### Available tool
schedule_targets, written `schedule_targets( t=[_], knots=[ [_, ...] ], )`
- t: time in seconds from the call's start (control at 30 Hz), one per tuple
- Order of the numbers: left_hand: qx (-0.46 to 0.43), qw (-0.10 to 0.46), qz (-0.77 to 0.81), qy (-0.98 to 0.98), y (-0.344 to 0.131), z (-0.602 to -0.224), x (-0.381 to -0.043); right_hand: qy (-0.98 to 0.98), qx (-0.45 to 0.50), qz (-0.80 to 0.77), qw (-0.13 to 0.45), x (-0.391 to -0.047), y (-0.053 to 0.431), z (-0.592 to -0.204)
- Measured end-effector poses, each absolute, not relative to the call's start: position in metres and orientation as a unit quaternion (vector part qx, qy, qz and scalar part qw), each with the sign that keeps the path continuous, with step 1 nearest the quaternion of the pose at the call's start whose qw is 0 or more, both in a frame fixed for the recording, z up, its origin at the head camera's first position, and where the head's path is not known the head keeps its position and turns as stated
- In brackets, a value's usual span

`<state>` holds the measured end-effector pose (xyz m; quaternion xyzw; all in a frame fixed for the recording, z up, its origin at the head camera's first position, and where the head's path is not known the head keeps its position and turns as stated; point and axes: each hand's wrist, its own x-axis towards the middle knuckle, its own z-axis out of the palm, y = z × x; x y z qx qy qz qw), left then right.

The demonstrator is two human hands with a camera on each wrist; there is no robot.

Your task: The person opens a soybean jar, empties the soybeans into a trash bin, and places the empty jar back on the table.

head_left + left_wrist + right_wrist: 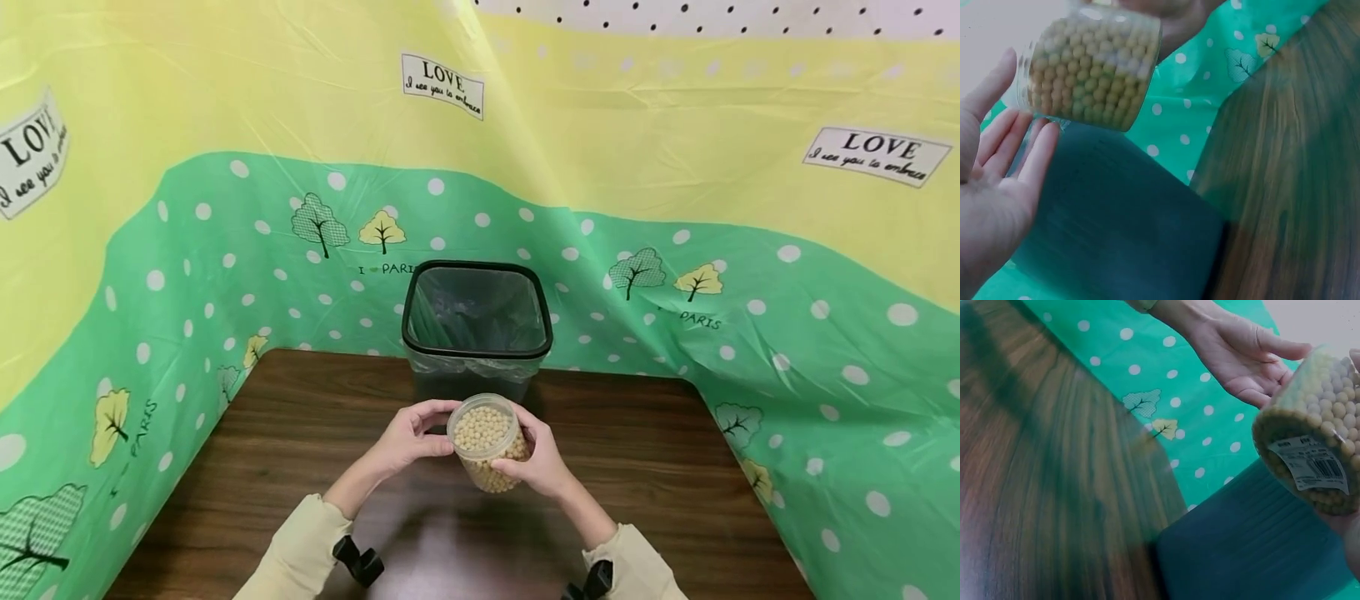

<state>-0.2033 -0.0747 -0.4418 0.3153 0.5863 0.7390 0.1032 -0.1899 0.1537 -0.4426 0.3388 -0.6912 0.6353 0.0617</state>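
A clear jar full of small round beige beans is held above the table, its top tilted toward the head camera. My right hand grips it from the right, thumb across the near side. At the rim's left, my left hand has its fingertips at or very near the jar. In the left wrist view those fingers are nearly straight beside the jar's end. The right wrist view shows a white barcode label on the jar's base. Whether a clear lid covers the top, I cannot tell.
Just behind the jar stands a dark bin with a black rim and a clear plastic liner. Both are over a brown wood-grain table. Green and yellow printed curtain surrounds the table at the back and sides.
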Motion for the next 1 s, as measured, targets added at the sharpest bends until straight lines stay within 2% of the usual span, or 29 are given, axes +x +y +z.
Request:
schedule_targets(
  t=[0.1, 0.3, 0.4, 0.53, 0.6, 0.73, 0.8, 0.87, 1.0],
  knots=[
    [0.320, 0.107, 0.741, 0.580, -0.073, -0.441, -0.202, -0.690, 0.350, 0.631, 0.056, -0.191, 0.154, -0.442],
    [0.261, 0.044, 0.750, 0.606, -0.062, -0.439, -0.191, -0.726, 0.325, 0.591, 0.133, -0.190, 0.153, -0.442],
    [0.276, 0.040, 0.746, 0.605, -0.065, -0.438, -0.193, -0.701, 0.334, 0.621, 0.105, -0.189, 0.154, -0.439],
    [0.316, 0.076, 0.747, 0.580, -0.069, -0.437, -0.196, -0.673, 0.351, 0.649, 0.043, -0.188, 0.156, -0.438],
    [0.316, 0.086, 0.749, 0.576, -0.068, -0.437, -0.195, -0.683, 0.348, 0.640, 0.050, -0.187, 0.155, -0.439],
    [0.279, 0.057, 0.749, 0.598, -0.061, -0.437, -0.189, -0.716, 0.322, 0.606, 0.125, -0.185, 0.152, -0.441],
    [0.270, 0.046, 0.752, 0.600, -0.059, -0.437, -0.188, -0.719, 0.312, 0.604, 0.143, -0.185, 0.151, -0.441],
    [0.279, 0.047, 0.753, 0.594, -0.061, -0.437, -0.189, -0.708, 0.315, 0.618, 0.133, -0.184, 0.152, -0.440],
    [0.314, 0.086, 0.756, 0.568, -0.067, -0.438, -0.195, -0.690, 0.334, 0.637, 0.083, -0.183, 0.153, -0.438]
  ],
)
